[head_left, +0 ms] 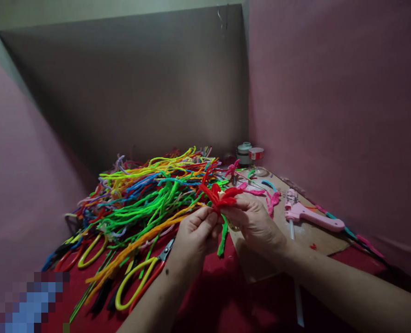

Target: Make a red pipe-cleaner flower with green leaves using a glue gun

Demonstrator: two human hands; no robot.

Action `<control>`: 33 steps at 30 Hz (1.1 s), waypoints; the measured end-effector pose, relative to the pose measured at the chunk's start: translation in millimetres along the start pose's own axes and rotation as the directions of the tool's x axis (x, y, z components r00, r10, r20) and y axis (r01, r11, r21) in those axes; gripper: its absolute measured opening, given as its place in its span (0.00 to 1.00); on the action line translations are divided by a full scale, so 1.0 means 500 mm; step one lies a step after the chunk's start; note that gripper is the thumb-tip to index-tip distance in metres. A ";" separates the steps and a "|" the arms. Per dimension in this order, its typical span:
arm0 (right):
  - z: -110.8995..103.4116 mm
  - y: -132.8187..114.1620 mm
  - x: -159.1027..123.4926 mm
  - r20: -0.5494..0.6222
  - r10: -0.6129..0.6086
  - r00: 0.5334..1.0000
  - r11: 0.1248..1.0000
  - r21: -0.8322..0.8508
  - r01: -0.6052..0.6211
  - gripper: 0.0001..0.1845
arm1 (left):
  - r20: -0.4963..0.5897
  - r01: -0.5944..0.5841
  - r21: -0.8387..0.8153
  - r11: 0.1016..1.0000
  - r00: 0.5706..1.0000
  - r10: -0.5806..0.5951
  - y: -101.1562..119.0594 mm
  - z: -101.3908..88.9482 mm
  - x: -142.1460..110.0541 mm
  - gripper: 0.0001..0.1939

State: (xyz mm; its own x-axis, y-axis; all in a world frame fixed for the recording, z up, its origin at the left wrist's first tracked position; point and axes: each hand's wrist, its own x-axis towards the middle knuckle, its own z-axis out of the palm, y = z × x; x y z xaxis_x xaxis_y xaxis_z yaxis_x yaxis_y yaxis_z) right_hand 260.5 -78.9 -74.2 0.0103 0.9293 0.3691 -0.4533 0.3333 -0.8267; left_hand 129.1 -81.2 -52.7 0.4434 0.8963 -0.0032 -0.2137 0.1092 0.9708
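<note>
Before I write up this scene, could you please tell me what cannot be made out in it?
All in the head view:
1. Base of the red flower: hidden by the left hand and right hand.
2. Blade tips of the nearer scissors: hidden behind the left hand.
3. Print on the red label at the back: too small.
4. Blue patch, lower left: blurred into blocks.

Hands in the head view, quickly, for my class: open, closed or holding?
Left hand: closed, pinching the red flower.
Right hand: closed, also holding the red flower.
</note>
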 end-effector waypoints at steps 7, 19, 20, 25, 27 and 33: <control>-0.009 -0.009 0.004 0.143 0.081 0.986 0.995 0.046 -0.088 0.08 | 0.322 0.216 -0.282 0.935 0.939 -0.119 -0.003 -0.022 0.005 0.11; 0.006 0.000 0.000 0.025 0.087 0.996 0.990 0.113 -0.090 0.05 | -0.104 -0.304 0.396 0.867 0.923 0.371 -0.018 0.009 0.001 0.13; 0.005 0.001 -0.001 -0.001 0.082 0.997 0.994 0.078 -0.082 0.05 | -0.095 -0.328 0.480 0.813 0.903 0.420 -0.024 0.008 0.001 0.13; 0.004 -0.003 -0.005 -0.094 0.076 0.993 0.991 -0.107 -0.086 0.06 | 0.110 -0.497 0.796 0.346 0.681 0.724 -0.044 -0.010 0.005 0.13; 0.005 -0.006 -0.006 -0.073 0.099 0.992 0.987 -0.120 -0.107 0.07 | 0.223 -0.545 0.820 0.175 0.584 0.780 -0.043 -0.016 0.007 0.13; -0.004 -0.013 -0.005 0.037 0.063 0.997 0.981 -0.184 -0.055 0.11 | 0.232 -0.537 0.833 0.133 0.558 0.797 -0.028 -0.017 0.005 0.11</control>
State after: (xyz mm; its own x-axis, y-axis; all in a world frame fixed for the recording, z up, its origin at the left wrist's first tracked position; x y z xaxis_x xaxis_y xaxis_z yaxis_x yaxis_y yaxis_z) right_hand 265.4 -83.2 -70.6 -0.0515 0.9420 0.3316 -0.2814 0.3049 -0.9099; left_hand 125.6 -77.0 -68.6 0.2795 0.4875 0.8272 0.4584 -0.8247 0.3311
